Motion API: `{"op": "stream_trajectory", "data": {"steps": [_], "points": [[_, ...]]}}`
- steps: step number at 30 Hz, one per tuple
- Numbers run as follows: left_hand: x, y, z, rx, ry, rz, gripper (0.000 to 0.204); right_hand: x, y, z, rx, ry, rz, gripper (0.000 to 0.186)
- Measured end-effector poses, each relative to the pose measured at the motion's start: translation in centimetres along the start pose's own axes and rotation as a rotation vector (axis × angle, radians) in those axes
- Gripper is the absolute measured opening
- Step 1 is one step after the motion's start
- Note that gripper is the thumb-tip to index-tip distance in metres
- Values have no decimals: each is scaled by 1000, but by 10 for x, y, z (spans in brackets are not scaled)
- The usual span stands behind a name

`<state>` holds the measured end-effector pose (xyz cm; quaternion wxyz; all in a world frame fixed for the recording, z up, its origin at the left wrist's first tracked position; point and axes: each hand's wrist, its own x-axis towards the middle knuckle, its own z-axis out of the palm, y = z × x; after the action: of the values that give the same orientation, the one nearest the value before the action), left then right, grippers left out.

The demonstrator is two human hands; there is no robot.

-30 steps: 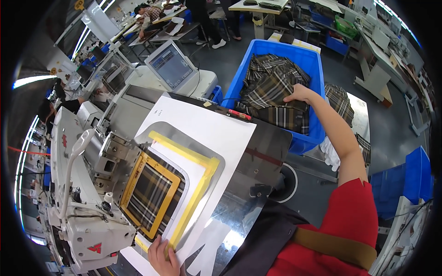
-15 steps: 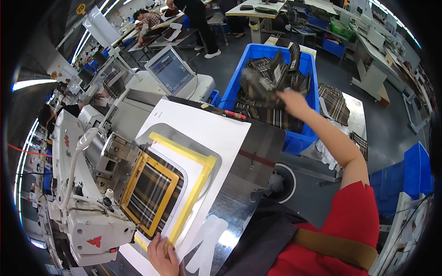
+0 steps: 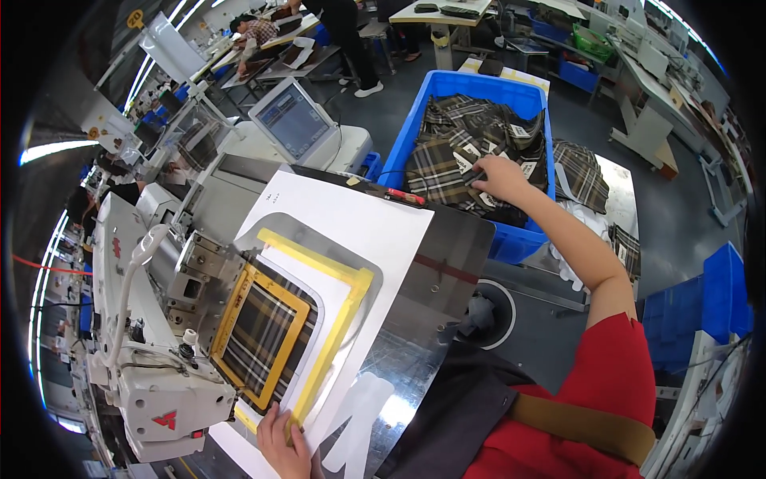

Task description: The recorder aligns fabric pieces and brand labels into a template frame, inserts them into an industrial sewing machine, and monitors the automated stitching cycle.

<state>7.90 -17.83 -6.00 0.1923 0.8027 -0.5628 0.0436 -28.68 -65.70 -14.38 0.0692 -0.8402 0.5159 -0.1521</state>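
Grey floor (image 3: 674, 215), glowing strip light (image 3: 60, 149) at left, pale-topped worktable (image 3: 409, 14) toward the back

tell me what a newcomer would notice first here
Probably the bright blue bin, right of centre near the top, heaped with plaid pieces under the right hand. Next, the yellow frame on a plaid panel, lower left, with the left hand beside its near end. The white machine looms at left.

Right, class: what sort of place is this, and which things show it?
Likely a garment workshop: a white sewing machine stands beside plaid cloth in a yellow frame, and a blue bin holds more plaid pieces.
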Motion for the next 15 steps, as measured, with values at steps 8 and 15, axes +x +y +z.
{"op": "stream_trajectory", "data": {"steps": [8,15], "points": [[-2,1,0,12,15,6,23,72,-37,60,216,77,451,70],[3,8,-1,1,-3,-3,24,82,-3,34,1101,486,395,38]]}}
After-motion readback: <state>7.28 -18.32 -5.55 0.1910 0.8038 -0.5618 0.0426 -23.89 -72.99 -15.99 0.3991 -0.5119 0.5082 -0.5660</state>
